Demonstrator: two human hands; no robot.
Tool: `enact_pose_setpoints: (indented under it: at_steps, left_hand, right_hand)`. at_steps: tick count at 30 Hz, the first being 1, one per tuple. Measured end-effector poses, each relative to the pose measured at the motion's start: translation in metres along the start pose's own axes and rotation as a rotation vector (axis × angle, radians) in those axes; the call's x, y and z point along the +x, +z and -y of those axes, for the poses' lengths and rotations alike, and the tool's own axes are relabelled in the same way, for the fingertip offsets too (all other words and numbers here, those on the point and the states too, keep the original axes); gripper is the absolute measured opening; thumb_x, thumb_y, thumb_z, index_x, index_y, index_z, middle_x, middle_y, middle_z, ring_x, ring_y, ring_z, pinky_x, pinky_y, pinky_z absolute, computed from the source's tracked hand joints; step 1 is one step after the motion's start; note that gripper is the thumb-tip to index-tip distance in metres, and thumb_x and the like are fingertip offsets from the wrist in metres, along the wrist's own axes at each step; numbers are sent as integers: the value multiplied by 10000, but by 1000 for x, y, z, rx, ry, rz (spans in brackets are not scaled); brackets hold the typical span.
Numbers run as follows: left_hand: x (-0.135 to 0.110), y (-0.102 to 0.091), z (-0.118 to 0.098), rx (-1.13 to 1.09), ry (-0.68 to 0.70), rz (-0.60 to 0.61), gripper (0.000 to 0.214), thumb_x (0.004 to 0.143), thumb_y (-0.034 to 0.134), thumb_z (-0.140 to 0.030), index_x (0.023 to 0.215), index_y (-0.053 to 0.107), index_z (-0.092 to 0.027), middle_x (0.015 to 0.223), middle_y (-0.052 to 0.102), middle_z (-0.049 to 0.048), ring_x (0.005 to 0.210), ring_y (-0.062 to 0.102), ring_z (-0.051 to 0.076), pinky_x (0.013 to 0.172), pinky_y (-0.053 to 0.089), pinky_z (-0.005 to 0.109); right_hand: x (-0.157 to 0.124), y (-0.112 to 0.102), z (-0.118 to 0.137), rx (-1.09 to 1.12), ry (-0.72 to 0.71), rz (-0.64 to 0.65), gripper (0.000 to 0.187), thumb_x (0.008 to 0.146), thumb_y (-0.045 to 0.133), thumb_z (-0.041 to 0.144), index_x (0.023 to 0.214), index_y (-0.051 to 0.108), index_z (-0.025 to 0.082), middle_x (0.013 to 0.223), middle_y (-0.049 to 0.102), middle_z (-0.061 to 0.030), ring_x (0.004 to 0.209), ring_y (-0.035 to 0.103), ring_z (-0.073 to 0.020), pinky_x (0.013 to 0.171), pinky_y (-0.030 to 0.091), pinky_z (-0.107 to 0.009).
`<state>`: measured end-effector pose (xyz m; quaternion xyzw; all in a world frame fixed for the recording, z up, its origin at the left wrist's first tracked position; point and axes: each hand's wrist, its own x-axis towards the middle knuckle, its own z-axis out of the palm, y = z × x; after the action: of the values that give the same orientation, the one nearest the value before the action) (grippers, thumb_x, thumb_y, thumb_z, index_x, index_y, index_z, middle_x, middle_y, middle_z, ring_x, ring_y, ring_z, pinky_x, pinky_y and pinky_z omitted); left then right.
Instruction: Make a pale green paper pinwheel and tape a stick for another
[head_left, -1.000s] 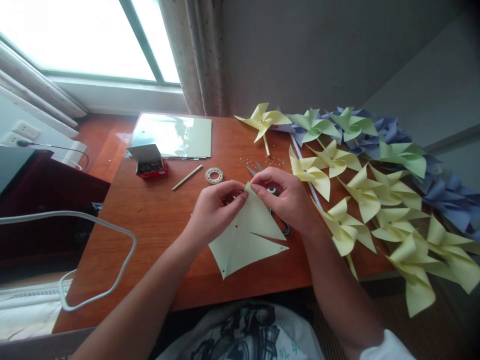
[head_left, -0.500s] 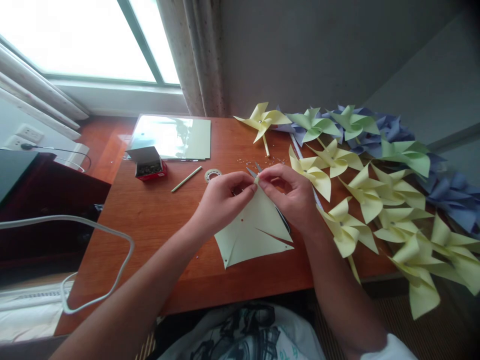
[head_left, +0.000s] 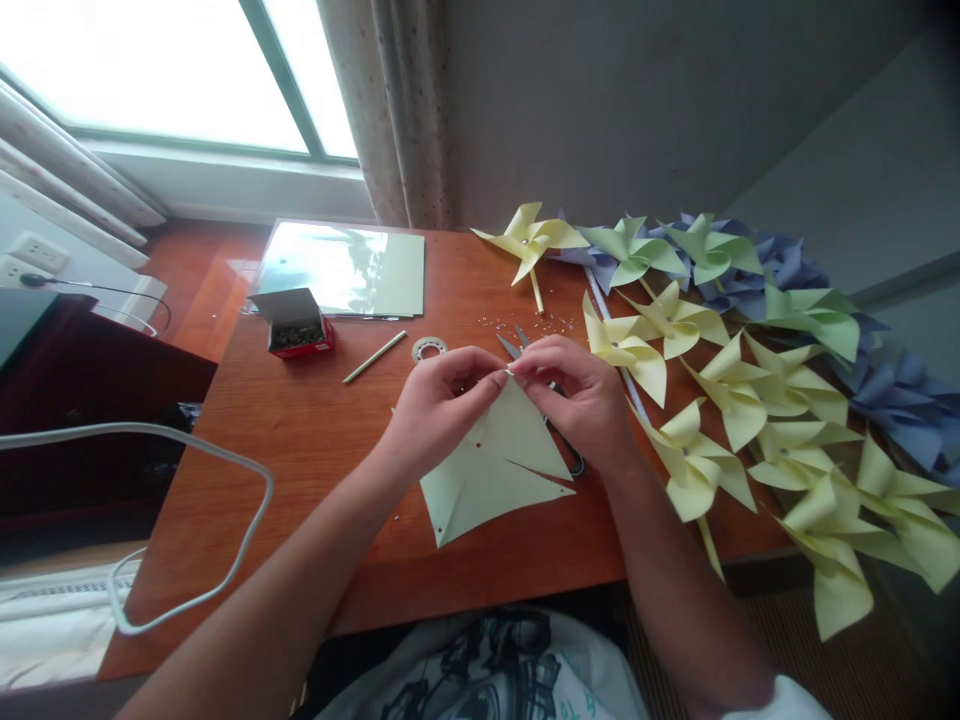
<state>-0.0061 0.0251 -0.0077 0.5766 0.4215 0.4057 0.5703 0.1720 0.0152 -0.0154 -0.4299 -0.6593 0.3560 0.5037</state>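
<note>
A pale yellow-green paper square [head_left: 487, 478] with slits cut in from its corners hangs tilted above the table, a small hole at its middle and more near its corners. My left hand [head_left: 454, 405] pinches its far corner between thumb and fingers. On the same corner, my right hand [head_left: 574, 390] pinches from the other side, the fingertips nearly meeting. Just what the fingertips do there is too small to tell. Scissors [head_left: 574, 460] lie beneath the paper and my right hand, partly hidden, with the blade tips showing beyond my fingers.
Yellow paper pinwheels [head_left: 686, 455], green pinwheels [head_left: 634, 250] and blue pinwheels [head_left: 911, 400] crowd the right side. Further left are a tape roll [head_left: 429, 349], a rolled paper stick [head_left: 375, 357], an open red box [head_left: 301, 345] and sheets in a clear sleeve [head_left: 334, 270]. A white cable [head_left: 259, 490] loops over the table's left edge.
The paper square has shifted slightly left and towards me, with both hands still pinching its corner. More of the scissors shows beside it. The view has tilted a little.
</note>
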Motion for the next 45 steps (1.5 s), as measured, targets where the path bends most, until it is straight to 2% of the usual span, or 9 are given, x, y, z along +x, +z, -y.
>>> enact_pose_setpoints:
  at_steps: [6, 9, 16, 19, 24, 27, 39, 45]
  left_hand:
    - [-2, -1, -3, -32, -49, -1, 114, 866, 697, -252, 848, 718, -141, 659, 586, -18, 613, 486, 103, 547, 354, 221]
    - [-2, -1, -3, -47, -53, -21, 110, 845, 724, -253, 845, 717, -143, 697, 607, -12, 630, 494, 103, 561, 365, 221]
    - [-2, 2, -2, -85, -75, -45, 121, 813, 761, -259, 842, 715, -151, 712, 609, -16, 633, 494, 102, 562, 367, 223]
    - [-2, 2, -1, -80, -73, -40, 113, 818, 755, -254, 839, 714, -151, 712, 612, -16, 637, 496, 102, 568, 372, 222]
    - [-2, 1, 0, -66, -64, -31, 110, 829, 741, -256, 847, 718, -150, 711, 615, -14, 634, 498, 102, 568, 372, 223]
    - [-2, 1, -1, -58, -68, -33, 123, 820, 747, -267, 845, 723, -148, 706, 617, -11, 631, 502, 106, 565, 373, 226]
    - [-2, 2, -4, -62, -97, -41, 200, 814, 747, -349, 817, 725, -150, 700, 624, 8, 614, 508, 117, 555, 382, 234]
    - [-3, 2, -2, -89, -118, -35, 212, 823, 744, -362, 824, 723, -150, 689, 618, 9, 613, 495, 117, 542, 365, 233]
  right_hand:
    - [-2, 4, 1, -43, -39, -45, 207, 873, 669, 67, 871, 750, 258, 886, 690, -12, 848, 658, -173, 683, 530, -301]
    - [-2, 4, 2, -81, -59, -59, 205, 874, 673, 68, 878, 751, 258, 880, 694, -12, 839, 661, -172, 683, 531, -303]
    - [-2, 4, 3, -85, -33, -60, 158, 884, 681, 103, 902, 736, 251, 886, 693, -14, 802, 654, -164, 687, 540, -304]
    - [-2, 4, 3, -28, 20, -49, 137, 885, 685, 126, 912, 738, 249, 900, 690, -14, 823, 659, -167, 696, 541, -300]
    - [-3, 1, 3, 103, 216, -16, 66, 924, 673, 235, 938, 737, 244, 920, 714, -13, 859, 680, -172, 725, 545, -294]
    - [-3, 1, 1, 121, 276, 6, 61, 911, 700, 283, 920, 738, 237, 905, 732, -10, 836, 687, -172, 731, 546, -294]
    - [-4, 3, -3, 19, 195, -11, 57, 901, 709, 293, 894, 726, 240, 890, 727, -14, 808, 694, -174, 713, 577, -304]
    - [-3, 3, 0, -60, 111, -20, 40, 910, 691, 232, 885, 723, 233, 870, 705, -8, 793, 672, -158, 689, 563, -288]
